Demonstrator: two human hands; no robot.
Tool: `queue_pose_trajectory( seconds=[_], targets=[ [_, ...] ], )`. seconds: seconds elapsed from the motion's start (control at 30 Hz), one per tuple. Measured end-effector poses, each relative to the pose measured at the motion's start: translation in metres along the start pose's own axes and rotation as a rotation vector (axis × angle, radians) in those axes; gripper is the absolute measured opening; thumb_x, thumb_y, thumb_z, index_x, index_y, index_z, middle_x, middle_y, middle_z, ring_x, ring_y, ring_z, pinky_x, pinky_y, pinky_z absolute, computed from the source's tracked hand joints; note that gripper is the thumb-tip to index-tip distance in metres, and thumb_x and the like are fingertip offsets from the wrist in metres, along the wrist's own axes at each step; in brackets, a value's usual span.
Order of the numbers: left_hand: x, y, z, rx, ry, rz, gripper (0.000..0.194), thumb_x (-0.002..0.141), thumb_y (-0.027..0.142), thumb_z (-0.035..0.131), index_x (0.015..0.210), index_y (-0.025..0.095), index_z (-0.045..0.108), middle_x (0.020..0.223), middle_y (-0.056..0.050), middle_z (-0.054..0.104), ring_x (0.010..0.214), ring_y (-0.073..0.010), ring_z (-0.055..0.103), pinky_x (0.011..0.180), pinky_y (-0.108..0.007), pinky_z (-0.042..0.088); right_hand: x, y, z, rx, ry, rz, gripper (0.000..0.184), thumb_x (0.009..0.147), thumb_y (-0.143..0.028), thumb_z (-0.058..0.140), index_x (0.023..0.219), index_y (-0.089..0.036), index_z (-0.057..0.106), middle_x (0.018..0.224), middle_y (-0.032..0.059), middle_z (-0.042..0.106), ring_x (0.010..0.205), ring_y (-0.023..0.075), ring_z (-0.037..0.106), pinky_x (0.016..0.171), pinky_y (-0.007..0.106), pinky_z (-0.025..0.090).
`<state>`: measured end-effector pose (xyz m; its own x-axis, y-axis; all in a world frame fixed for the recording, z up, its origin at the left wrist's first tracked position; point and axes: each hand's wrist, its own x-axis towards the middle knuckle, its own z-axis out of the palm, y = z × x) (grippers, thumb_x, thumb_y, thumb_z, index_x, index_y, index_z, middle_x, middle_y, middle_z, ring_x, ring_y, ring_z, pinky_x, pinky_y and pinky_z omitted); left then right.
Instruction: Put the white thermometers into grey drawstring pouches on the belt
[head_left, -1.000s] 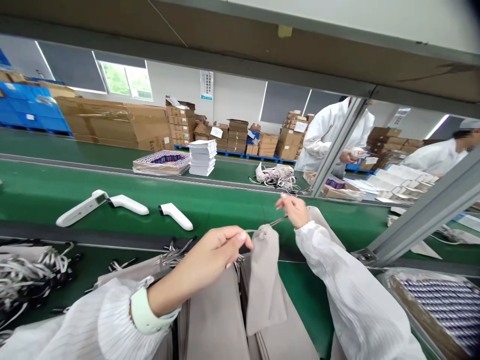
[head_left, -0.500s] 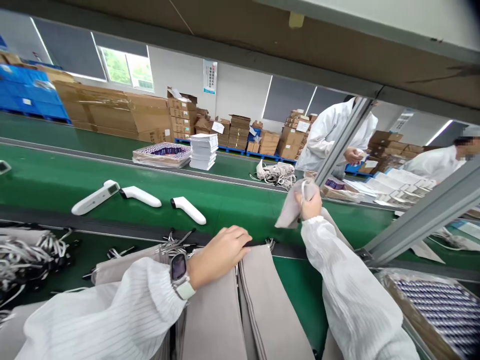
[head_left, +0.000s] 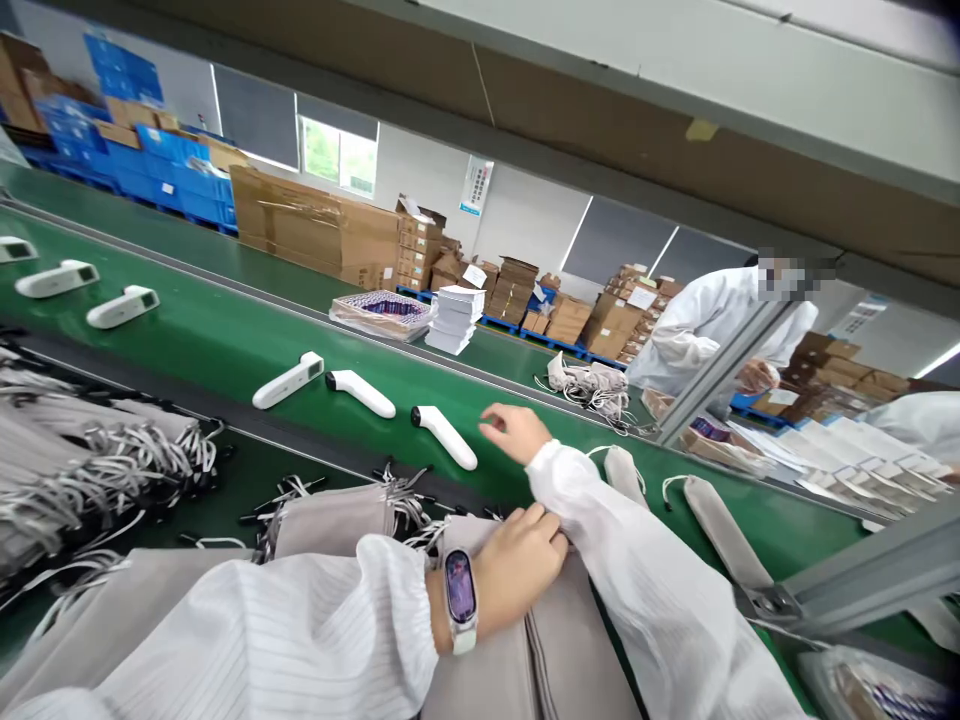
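Observation:
My left hand, with a watch on its wrist, bends its fingers over the top end of a grey drawstring pouch in the stacks before me; its fingertips are partly hidden. My right hand is over the green belt, empty, with thumb and fingers apart. Just left of it lies a white handheld thermometer. Farther left are a second thermometer and a third with a small screen. Filled-looking pouches lie on the belt to the right, beyond my right sleeve.
More thermometers lie at the far left of the belt. Bundled pouches with cords crowd the left. Across stand a battery tray and a paper stack. A metal post rises at right. A co-worker stands opposite.
My right hand has let go of the pouch it held and moved left toward the thermometers. My left hand's fingers have curled more over the pouch stack. The view has swung left.

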<state>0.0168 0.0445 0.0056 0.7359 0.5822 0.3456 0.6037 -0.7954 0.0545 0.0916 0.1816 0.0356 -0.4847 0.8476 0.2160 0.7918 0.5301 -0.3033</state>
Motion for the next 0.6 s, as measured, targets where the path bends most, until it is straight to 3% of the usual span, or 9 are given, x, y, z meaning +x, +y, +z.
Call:
queue_pose_trajectory(
  seconds=[0.1,0.17,0.23,0.33,0.43,0.53,0.6],
  targets=[
    [-0.002,-0.005,0.002,-0.086,0.018,0.019,0.015,0.073,0.006,0.046,0.085,0.014,0.05,0.093,-0.007,0.052,0.093,-0.0228,0.043,0.075,-0.034,0.037,0.04,-0.028,0.036,0.085,-0.097,0.087,0.041,0.064,-0.04,0.06,0.101,-0.024,0.052,0.089,0.0057,0.06,0.086,0.0232,0.054,0.075,0.036,0.039],
    [-0.002,-0.009,0.002,-0.199,0.005,-0.029,0.01,0.076,0.011,0.047,0.084,0.016,0.051,0.095,-0.006,0.054,0.095,-0.0233,0.043,0.077,-0.035,0.037,0.052,-0.03,0.053,0.155,-0.139,0.142,0.054,0.056,-0.03,0.068,0.106,-0.023,0.048,0.093,0.0065,0.059,0.09,0.0248,0.054,0.077,0.038,0.04],
    [0.0,-0.013,0.0,-0.327,-0.029,-0.097,0.005,0.08,0.02,0.048,0.081,0.017,0.052,0.087,-0.003,0.057,0.09,-0.0209,0.047,0.072,-0.031,0.038,0.051,-0.022,0.054,0.207,-0.134,0.172,0.057,0.061,-0.026,0.064,0.113,-0.023,0.04,0.091,0.0049,0.058,0.085,0.0215,0.056,0.075,0.037,0.042],
    [0.005,-0.019,-0.007,-0.556,-0.031,-0.162,0.013,0.082,0.029,0.047,0.076,0.018,0.05,0.07,0.002,0.055,0.072,-0.0141,0.049,0.063,-0.023,0.037,0.024,-0.003,0.019,0.617,-0.046,0.191,0.062,0.073,-0.03,0.051,0.125,-0.028,0.018,0.081,-0.0001,0.056,0.07,0.0158,0.058,0.065,0.037,0.049],
    [0.008,-0.02,-0.016,-0.768,0.068,-0.204,0.016,0.083,0.028,0.042,0.073,0.017,0.047,0.065,0.004,0.048,0.062,-0.0097,0.044,0.057,-0.02,0.033,-0.021,0.006,-0.039,1.141,0.129,0.112,0.079,0.067,-0.031,0.058,0.126,-0.04,0.005,0.081,-0.0039,0.053,0.068,0.0153,0.058,0.06,0.038,0.051],
    [0.009,-0.019,-0.021,-0.86,0.157,-0.231,0.019,0.084,0.028,0.039,0.071,0.017,0.045,0.065,0.004,0.043,0.06,-0.0092,0.04,0.054,-0.02,0.029,-0.064,0.003,-0.079,1.272,0.227,0.069,0.087,0.061,-0.029,0.064,0.123,-0.047,0.005,0.085,-0.0052,0.051,0.073,0.0162,0.059,0.061,0.038,0.052],
    [0.008,-0.019,-0.022,-0.869,0.194,-0.239,0.021,0.085,0.03,0.038,0.07,0.017,0.044,0.068,0.003,0.042,0.062,-0.0099,0.04,0.054,-0.02,0.029,-0.083,0.003,-0.087,1.316,0.233,0.093,0.081,0.061,-0.03,0.065,0.12,-0.046,0.012,0.085,-0.0053,0.051,0.072,0.0154,0.059,0.061,0.037,0.051]
  ],
)
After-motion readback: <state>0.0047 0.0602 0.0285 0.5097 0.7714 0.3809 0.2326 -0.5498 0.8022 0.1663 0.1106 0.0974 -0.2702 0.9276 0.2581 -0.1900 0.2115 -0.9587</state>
